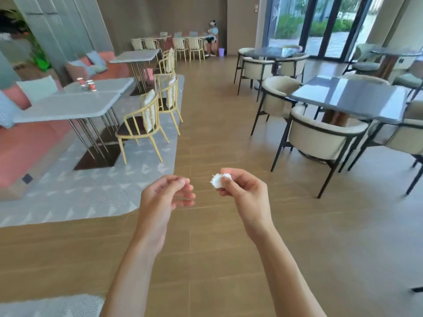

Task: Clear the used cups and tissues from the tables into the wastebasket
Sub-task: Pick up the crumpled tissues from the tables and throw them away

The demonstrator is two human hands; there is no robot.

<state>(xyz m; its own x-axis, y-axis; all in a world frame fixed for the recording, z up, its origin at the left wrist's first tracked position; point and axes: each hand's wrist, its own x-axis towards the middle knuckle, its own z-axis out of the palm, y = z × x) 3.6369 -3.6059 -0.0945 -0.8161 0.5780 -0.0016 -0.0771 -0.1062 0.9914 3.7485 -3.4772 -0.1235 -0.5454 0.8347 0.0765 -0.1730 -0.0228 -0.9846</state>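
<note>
While tissue-laden [217,180]: chairs [318,136] flanking aisle.

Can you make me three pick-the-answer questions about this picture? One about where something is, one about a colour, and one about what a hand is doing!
1. Where are the cups?
A. On the light table by the pink bench
B. On the floor
C. On the dark table by the window

2. What colour is the small wastebasket far back?
A. Green
B. Purple
C. Black

3. What is the right hand doing?
A. Hanging empty
B. Holding a cup
C. Pinching a crumpled white tissue

Answers:
1 A, the cups stand together on the light table at the left.
2 B, it looks pale purple beside the far chairs.
3 C, the tissue sits between its fingertips, while the left hand holds nothing.
</note>
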